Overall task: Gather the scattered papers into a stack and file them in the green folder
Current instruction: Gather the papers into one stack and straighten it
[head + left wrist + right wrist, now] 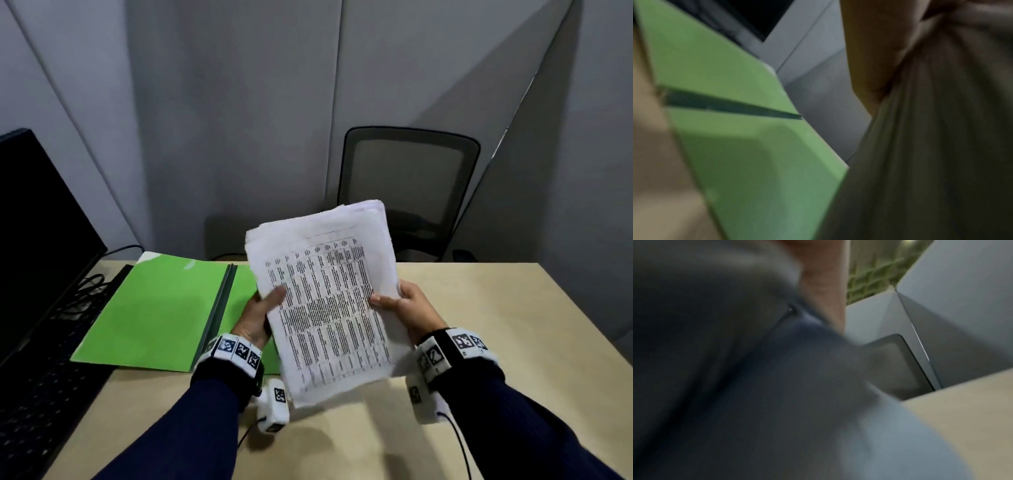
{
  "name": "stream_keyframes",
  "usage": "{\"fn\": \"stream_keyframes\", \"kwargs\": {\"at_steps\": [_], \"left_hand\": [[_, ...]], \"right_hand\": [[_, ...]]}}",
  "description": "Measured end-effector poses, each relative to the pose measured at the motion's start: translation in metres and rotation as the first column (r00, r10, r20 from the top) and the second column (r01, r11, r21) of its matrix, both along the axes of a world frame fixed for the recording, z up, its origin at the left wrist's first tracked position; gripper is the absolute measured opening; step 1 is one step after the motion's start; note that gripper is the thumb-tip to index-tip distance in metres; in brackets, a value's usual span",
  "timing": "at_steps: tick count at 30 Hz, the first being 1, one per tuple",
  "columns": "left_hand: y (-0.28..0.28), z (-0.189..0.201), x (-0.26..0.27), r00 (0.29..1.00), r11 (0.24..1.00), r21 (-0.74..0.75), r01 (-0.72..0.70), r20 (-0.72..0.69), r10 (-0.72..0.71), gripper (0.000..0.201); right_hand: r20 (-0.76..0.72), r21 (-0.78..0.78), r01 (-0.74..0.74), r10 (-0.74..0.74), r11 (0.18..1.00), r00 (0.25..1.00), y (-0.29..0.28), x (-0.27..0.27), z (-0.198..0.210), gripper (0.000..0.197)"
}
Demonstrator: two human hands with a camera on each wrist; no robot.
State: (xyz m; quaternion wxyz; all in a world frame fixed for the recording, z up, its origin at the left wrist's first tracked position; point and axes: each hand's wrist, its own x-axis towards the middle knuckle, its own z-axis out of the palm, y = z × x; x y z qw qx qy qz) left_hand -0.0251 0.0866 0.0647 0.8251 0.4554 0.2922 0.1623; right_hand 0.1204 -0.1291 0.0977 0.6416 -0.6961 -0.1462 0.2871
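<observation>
A thick stack of printed papers [325,301] is held tilted above the desk, between both hands. My left hand [262,313] grips its left edge, thumb on the top sheet. My right hand [399,305] grips the right edge, thumb also on top. The green folder [154,315] lies open and flat on the desk to the left, its dark spine clip [221,308] running down the middle; the papers hide part of its right half. The left wrist view shows the folder [748,162] below and the underside of the stack [941,146], blurred. The right wrist view is mostly dark blur.
A black monitor [37,233] and keyboard [37,394] with cables fill the desk's left side. A grey mesh office chair [407,185] stands behind the beige desk [496,325]. Grey partition walls close the back.
</observation>
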Motion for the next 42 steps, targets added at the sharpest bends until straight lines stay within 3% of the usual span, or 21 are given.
{"fn": "stream_keyframes", "kwargs": {"at_steps": [2,4,5,7,10,13,17,21,23,26,27,31,34,38,42], "left_hand": [[-0.004,0.012,-0.001,0.996,0.977,0.202,0.067,-0.077,-0.053,0.088],[-0.007,0.018,0.0,0.991,0.942,0.323,0.089,-0.124,-0.052,0.05],[-0.009,0.018,0.002,0.99,0.924,0.372,0.086,-0.137,-0.037,0.04],[-0.015,0.019,0.006,0.992,0.884,0.461,0.073,-0.127,-0.016,0.039],[-0.025,0.019,0.016,0.986,0.786,0.617,-0.04,-0.105,0.133,0.047],[-0.032,0.023,0.019,0.948,0.676,0.711,-0.194,-0.041,0.315,0.048],[-0.039,0.019,0.017,0.91,0.623,0.715,-0.317,0.044,0.413,0.053],[-0.035,-0.004,0.008,0.92,0.702,0.63,-0.332,0.053,0.388,0.066],[-0.032,-0.01,0.003,0.928,0.728,0.606,-0.321,0.049,0.369,0.06],[-0.031,-0.012,0.002,0.918,0.673,0.647,-0.358,0.114,0.379,0.039],[-0.03,-0.012,0.002,0.909,0.646,0.664,-0.376,0.13,0.396,0.03],[-0.019,-0.014,-0.002,0.905,0.607,0.702,-0.373,0.129,0.406,0.004],[-0.012,-0.016,-0.006,0.914,0.588,0.73,-0.348,0.124,0.386,0.014],[-0.009,-0.01,-0.007,0.93,0.615,0.716,-0.329,0.133,0.343,0.016],[-0.003,-0.002,-0.003,0.938,0.67,0.659,-0.341,0.193,0.288,0.025]], "right_hand": [[-0.094,0.031,0.027,-0.024,0.999,0.995,-0.003,-0.007,-0.007,0.015],[-0.115,0.016,0.042,-0.04,0.999,0.993,-0.007,-0.008,-0.013,0.023],[-0.101,-0.003,0.056,-0.056,0.998,0.993,-0.007,-0.008,-0.016,0.032],[-0.084,0.033,0.132,-0.128,0.991,0.988,-0.005,-0.007,-0.021,0.043],[-0.02,0.117,0.242,-0.241,0.963,0.97,0.0,-0.013,-0.022,0.021],[0.058,0.157,0.26,-0.271,0.953,0.961,0.004,-0.021,-0.015,0.024],[0.093,0.251,0.242,-0.272,0.937,0.958,0.003,-0.023,-0.012,0.022],[0.104,0.3,0.191,-0.231,0.935,0.967,-0.001,-0.022,-0.02,0.042],[0.098,0.307,0.184,-0.223,0.934,0.97,-0.001,-0.022,-0.023,0.053],[0.072,0.338,0.196,-0.233,0.92,0.97,0.0,-0.021,-0.023,0.088],[0.057,0.355,0.201,-0.235,0.913,0.97,0.001,-0.02,-0.023,0.092],[0.008,0.402,0.175,-0.195,0.899,0.981,-0.001,-0.018,-0.023,0.07],[-0.004,0.414,0.164,-0.178,0.895,0.984,-0.003,-0.018,-0.023,0.072],[-0.025,0.425,0.175,-0.181,0.888,0.983,-0.004,-0.017,-0.025,0.036],[-0.03,0.413,0.155,-0.156,0.898,0.987,-0.006,-0.019,-0.023,0.035]]}}
